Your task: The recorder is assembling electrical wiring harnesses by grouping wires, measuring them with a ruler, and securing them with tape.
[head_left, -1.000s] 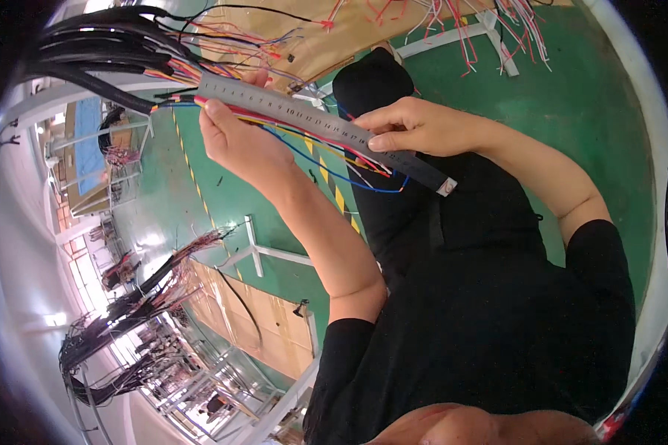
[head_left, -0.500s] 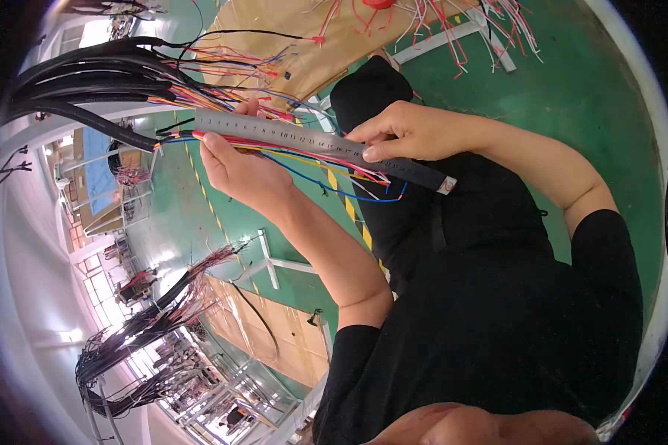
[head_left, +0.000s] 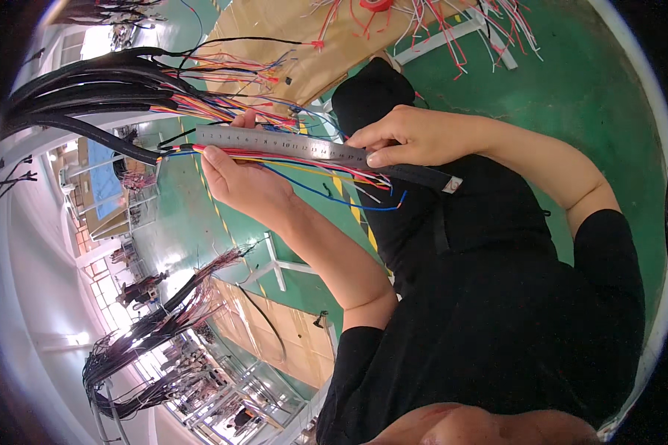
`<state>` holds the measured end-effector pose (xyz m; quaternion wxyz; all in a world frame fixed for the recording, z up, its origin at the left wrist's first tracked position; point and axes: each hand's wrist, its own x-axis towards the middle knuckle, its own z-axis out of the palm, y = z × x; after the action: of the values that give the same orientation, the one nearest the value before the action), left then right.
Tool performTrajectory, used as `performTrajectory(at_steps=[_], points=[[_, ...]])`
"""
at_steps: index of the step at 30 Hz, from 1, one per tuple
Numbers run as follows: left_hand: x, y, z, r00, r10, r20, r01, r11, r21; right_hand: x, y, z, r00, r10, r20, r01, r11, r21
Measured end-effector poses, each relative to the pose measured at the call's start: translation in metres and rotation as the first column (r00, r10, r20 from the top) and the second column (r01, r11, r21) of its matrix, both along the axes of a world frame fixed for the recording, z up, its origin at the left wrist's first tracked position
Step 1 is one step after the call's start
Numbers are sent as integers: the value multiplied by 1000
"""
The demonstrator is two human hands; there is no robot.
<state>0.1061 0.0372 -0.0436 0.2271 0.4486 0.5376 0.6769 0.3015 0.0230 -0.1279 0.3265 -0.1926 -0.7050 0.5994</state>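
A steel ruler point(head_left: 297, 146) lies along a bundle of thin coloured wires point(head_left: 334, 169), red, yellow, blue and white. The wires come out of a black sheathed cable point(head_left: 119, 141) on the left. My left hand point(head_left: 245, 178) is closed near the ruler's left end, thumb on the wires and fingertips showing above the ruler's upper edge. Farther right, my right hand point(head_left: 416, 137) pinches the ruler between thumb and fingers. Beyond it, the ruler's darker end slants down over my black clothing. The wires' loose ends hang just below the right hand.
More black cables point(head_left: 89, 81) with bared wires fan out at upper left. A brown board point(head_left: 274, 44) on a white frame holds red and white wires point(head_left: 453, 44). Another board point(head_left: 274, 326) and a hanging harness point(head_left: 141, 334) stand at lower left over green floor point(head_left: 571, 74).
The ruler's left end and the black cable sit slightly lower in the picture, so the ruler looks a little more level. Both hands keep their grip. The blue wire's end has shifted slightly.
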Motion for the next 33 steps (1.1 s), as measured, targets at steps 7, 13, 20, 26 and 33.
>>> performTrajectory(at_steps=[7,13,20,26,33], points=[[3,-1,3,1000,1,23,-1,1000,7,4,2,9,997,21,71,-20,1000,-16],[6,0,2,999,-1,52,0,1000,18,6,2,9,999,-2,50,2,1000,0],[4,0,1,999,-27,41,26,999,25,5,3,7,998,-13,61,12,1000,12],[2,-1,0,1000,-10,16,10,1000,15,3,6,3,1000,17,2,-17,1000,-7],[0,0,1,999,5,-46,-5,1000,0,8,11,15,996,75,57,-73,997,-32]])
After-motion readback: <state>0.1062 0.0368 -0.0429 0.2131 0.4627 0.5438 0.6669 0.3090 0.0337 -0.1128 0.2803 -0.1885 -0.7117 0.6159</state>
